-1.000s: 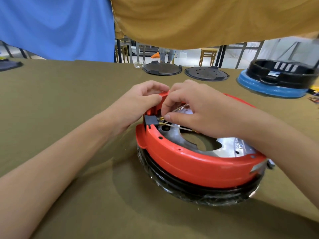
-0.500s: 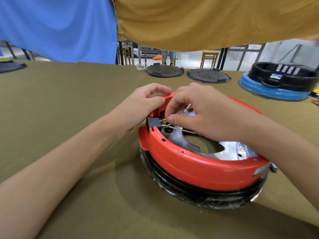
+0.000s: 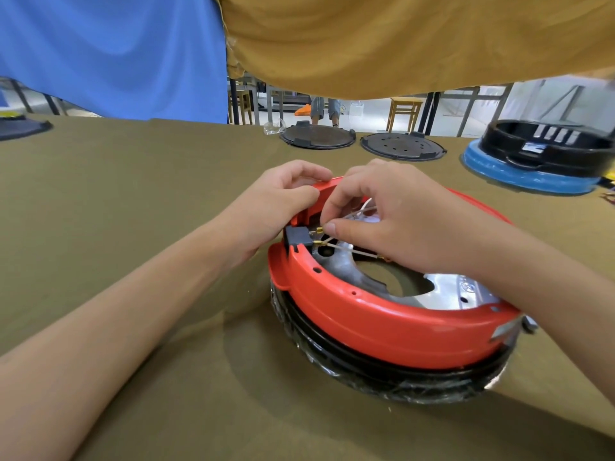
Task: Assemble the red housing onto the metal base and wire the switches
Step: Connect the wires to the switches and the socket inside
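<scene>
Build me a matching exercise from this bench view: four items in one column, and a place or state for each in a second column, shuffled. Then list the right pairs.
Column one:
1. red plastic ring housing
2. small black switch block
3. left hand
4. two flat dark round lids

Column two:
A. lying at the table's far edge
B. gripping the housing's raised far-left rim
C. seated in the housing wall, brass terminals pointing inward
D. sitting over the silver metal base

Pairs: 1-D, 2-C, 3-B, 4-A
</scene>
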`<state>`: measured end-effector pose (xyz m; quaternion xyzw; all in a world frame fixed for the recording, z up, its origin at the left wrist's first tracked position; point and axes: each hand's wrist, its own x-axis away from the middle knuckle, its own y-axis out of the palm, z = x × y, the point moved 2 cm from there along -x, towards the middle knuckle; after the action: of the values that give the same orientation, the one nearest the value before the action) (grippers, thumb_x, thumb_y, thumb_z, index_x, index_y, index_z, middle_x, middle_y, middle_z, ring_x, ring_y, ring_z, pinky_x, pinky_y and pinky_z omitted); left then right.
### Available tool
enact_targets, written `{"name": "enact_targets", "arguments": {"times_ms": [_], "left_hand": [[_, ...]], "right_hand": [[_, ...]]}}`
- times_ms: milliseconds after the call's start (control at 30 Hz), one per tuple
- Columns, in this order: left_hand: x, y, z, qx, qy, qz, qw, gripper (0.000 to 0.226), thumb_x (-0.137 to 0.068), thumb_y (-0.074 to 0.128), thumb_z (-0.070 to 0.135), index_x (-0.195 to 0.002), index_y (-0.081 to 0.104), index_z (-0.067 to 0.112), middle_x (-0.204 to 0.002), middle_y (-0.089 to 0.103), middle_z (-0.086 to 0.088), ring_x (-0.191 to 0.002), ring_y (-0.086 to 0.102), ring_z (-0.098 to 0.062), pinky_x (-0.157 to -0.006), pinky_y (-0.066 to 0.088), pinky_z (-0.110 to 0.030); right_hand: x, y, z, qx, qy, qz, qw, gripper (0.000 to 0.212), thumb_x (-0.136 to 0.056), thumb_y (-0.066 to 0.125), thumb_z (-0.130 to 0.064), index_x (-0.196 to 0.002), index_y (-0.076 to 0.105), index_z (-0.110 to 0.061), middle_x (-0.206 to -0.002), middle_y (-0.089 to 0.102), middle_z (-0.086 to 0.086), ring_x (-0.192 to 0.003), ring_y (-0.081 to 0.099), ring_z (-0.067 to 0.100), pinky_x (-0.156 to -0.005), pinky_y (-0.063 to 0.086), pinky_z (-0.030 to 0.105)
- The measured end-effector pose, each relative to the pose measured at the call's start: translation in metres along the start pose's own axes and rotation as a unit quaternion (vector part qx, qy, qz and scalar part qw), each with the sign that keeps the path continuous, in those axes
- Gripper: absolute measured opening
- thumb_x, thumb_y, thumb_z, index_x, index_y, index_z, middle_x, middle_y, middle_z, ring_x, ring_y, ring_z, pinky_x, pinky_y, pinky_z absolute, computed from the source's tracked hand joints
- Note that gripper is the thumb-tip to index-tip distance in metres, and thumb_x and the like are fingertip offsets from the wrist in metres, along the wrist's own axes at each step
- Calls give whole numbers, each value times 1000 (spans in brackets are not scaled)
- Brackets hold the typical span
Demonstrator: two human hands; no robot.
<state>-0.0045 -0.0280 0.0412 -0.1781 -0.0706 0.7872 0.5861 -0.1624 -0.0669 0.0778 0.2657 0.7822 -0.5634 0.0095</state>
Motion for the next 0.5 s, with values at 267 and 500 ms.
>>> {"name": "enact_targets", "arguments": {"times_ms": [267,500], "left_hand": [[0,1,-1,5,4,3,1000,29,-95,50,3,-120,62,14,-115,70,1,-101,67,-13,-89,51,-25],[2,4,-2,28,4,22,999,32,-94,47,-1,-121,61,8,-113,71,-7,-102,67,-20,-90,51,-30]], "right_hand": [[-3,3,0,-1,2,-9,1000,9,-89,70,-25,-83,74,-31,-80,67,-19,-84,57,-6,-73,40,3],[-6,3,0,-12,-15,-21,1000,5,-86,74,-24,-86,77,-28,-75,66,-20,-86,59,-3,-76,43,6]]}}
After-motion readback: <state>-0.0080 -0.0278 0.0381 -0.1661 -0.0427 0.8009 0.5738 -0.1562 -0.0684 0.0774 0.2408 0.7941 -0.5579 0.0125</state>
